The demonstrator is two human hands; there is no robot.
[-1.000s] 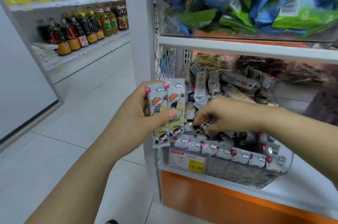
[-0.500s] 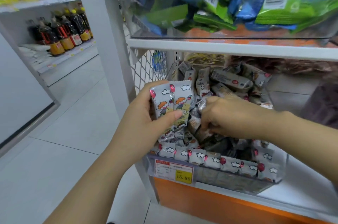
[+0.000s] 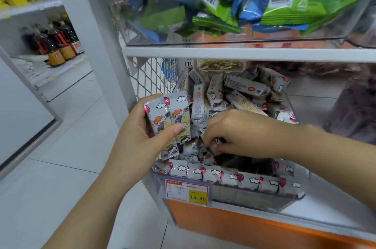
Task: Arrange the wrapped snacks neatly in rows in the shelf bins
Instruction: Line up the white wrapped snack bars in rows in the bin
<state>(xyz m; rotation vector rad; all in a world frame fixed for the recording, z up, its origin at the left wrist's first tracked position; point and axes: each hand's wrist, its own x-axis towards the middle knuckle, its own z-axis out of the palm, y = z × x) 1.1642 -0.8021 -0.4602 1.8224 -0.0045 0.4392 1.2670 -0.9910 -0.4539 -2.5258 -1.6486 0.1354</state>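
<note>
Two wrapped snacks (image 3: 166, 118) are standing upright, side by side, in the left hand (image 3: 138, 139), which is gripping them at the clear bin's (image 3: 264, 201) left edge. The right hand (image 3: 242, 133) is reaching into the loose pile (image 3: 234, 90) inside, fingers pinching one packet (image 3: 214, 144). A neat row (image 3: 230, 175) is lining the bin's front, above a price tag (image 3: 188, 191).

**Bright Overhead Light, Smeared Edges**

Soft, bright light comes from overhead. Under my right hand (image 3: 240, 133) the bin (image 3: 254, 198) lies in dim shadow. The two snack packs (image 3: 162, 110) in my left hand (image 3: 138, 139) look sharpest. Above my hands the green and blue bags (image 3: 284, 4) smear with motion blur — far left, the bottles (image 3: 57, 45) soften and the shelves (image 3: 30, 8) bow.
</note>
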